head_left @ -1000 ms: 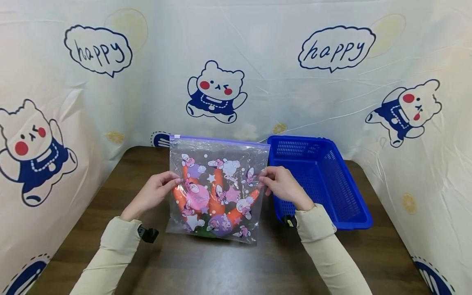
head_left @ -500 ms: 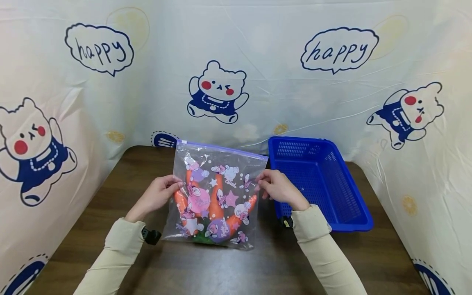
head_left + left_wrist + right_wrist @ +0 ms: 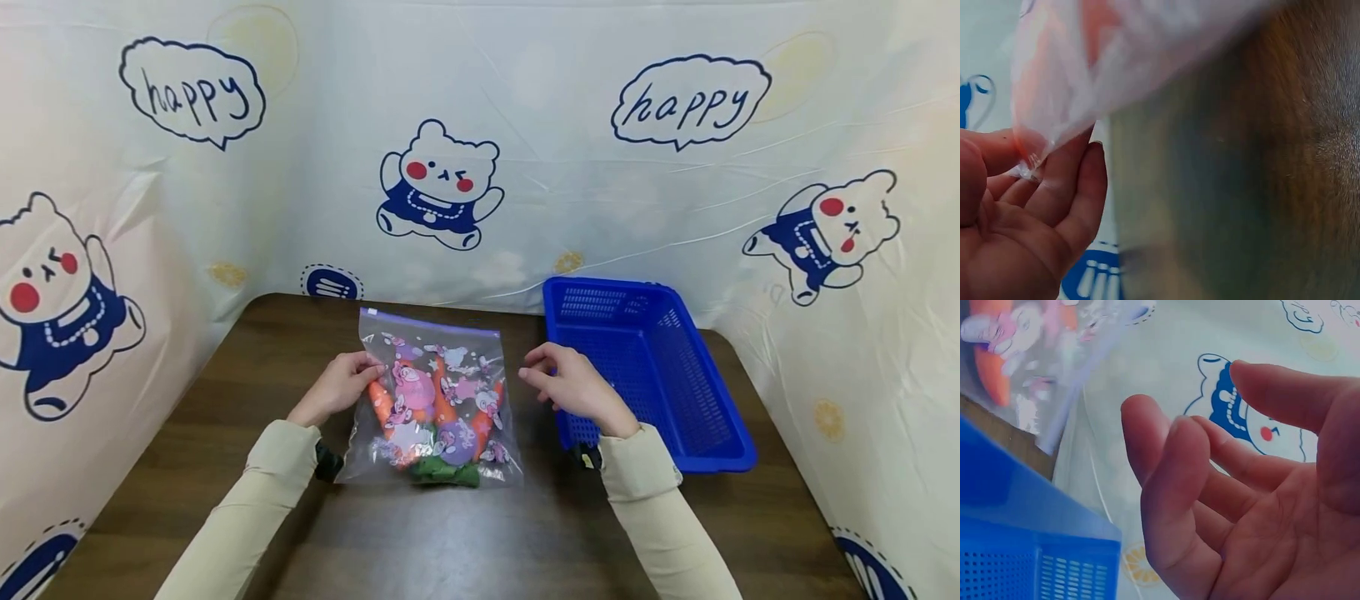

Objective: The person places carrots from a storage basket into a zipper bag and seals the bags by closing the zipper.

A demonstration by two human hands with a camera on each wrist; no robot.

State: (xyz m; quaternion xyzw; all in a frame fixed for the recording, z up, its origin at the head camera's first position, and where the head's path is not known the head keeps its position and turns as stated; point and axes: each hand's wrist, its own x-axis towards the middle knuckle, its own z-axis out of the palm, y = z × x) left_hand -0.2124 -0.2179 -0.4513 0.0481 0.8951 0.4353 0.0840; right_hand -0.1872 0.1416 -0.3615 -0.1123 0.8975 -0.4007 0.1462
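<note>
A clear zip bag (image 3: 465, 354) with a purple slider strip and pink cartoon prints is in the middle of the head view. Through its plastic show several orange carrots (image 3: 444, 398) with green tops (image 3: 446, 472) at the bottom. My left hand (image 3: 340, 387) pinches the bag's left side between thumb and fingers; the left wrist view shows the plastic gathered at the fingertips. My right hand (image 3: 573, 385) is off the bag, a small gap from its right side, fingers loosely bent with nothing between them. In the right wrist view the bag (image 3: 1038, 369) appears beyond the fingers.
A blue plastic basket (image 3: 716, 400) with perforated walls stands on the right of the brown wooden table (image 3: 187, 467), close by my right hand. Behind the table hangs a pale curtain (image 3: 562, 192) printed with bears and the word happy.
My right hand has let go of the bag's right side. The bag has come down and its right side has swung leftward, while my left hand keeps its pinch.
</note>
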